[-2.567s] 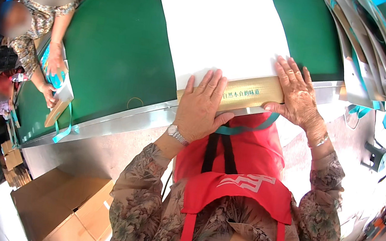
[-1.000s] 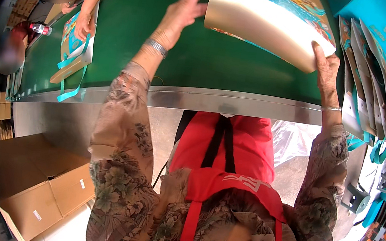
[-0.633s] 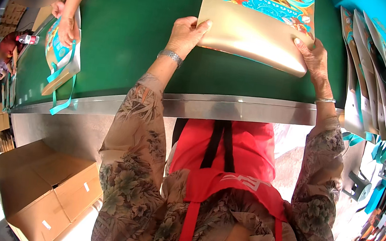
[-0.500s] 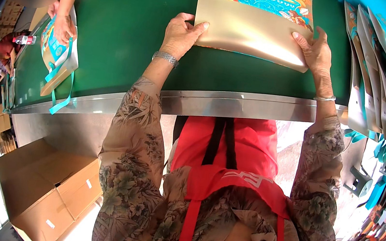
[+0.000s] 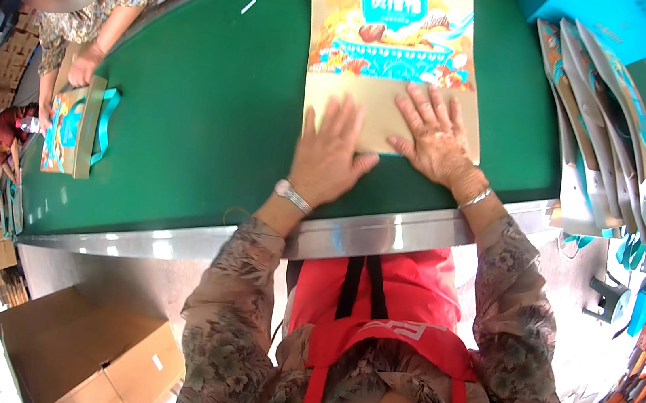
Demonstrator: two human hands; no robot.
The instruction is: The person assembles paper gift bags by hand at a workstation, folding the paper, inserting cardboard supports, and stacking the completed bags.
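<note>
A flat printed paper gift bag (image 5: 391, 55), gold with a turquoise and orange food picture, lies on the green tabletop (image 5: 211, 122) in front of me. My left hand (image 5: 330, 149) is spread with its fingertips over the bag's near left corner; the thumb points inward. Flat on the plain gold band near the bag's right side rests my right hand (image 5: 436, 135), fingers stretched and apart. Neither hand grips anything. The bag's far end runs out of the picture at the top.
Several similar bags (image 5: 593, 131) stand together at the right, by a turquoise box (image 5: 599, 22). At the far left, a co-worker's hands hold a bag with ribbon handles (image 5: 62, 135). The metal table edge (image 5: 384, 230) borders my side; an open cardboard box (image 5: 83, 349) sits below left.
Both hands have let go of the bag's side edges and now lie flat over its near part. The bag has come closer and lies down. The co-worker's bag has turned upright.
</note>
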